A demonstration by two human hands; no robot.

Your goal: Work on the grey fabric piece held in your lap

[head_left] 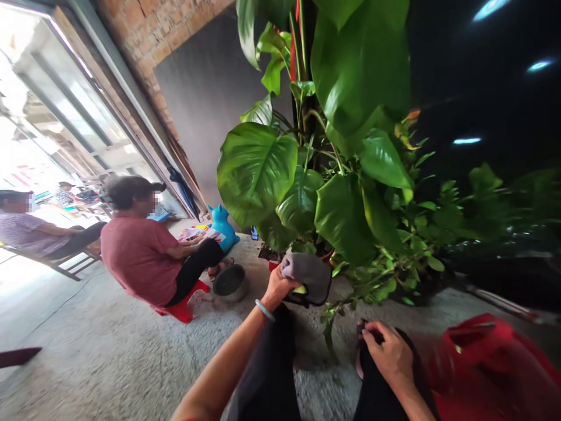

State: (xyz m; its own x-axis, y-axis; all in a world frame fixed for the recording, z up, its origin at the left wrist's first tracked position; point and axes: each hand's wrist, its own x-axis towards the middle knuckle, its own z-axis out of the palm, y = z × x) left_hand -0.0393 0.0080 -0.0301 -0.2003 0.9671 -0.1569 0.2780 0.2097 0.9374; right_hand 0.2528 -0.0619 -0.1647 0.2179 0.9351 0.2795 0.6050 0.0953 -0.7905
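Close to the plant [344, 210], gripping grey cloth [313, 273] with left fingers [288, 285], curling right fingers [372, 344] farther from the plant, unclear whether around anything.

– what sort of walls?
– bare brick wall [162, 29] at the top, rough and orange-brown, next to a plain dark grey panel [214, 88].
– and daylight?
– strong, from the left, washed almost white through a wide opening [13, 52] beside a slanting grey post [114, 58].
– over on the right?
– nearly black up there, broken only by three pale light streaks [491, 9].
– underfoot?
– grey concrete floor [109, 362], grainy, with a thin dark line across at left.
– any seats?
– low red stool [187, 307], left of centre; farther left, a wooden chair [56, 270].
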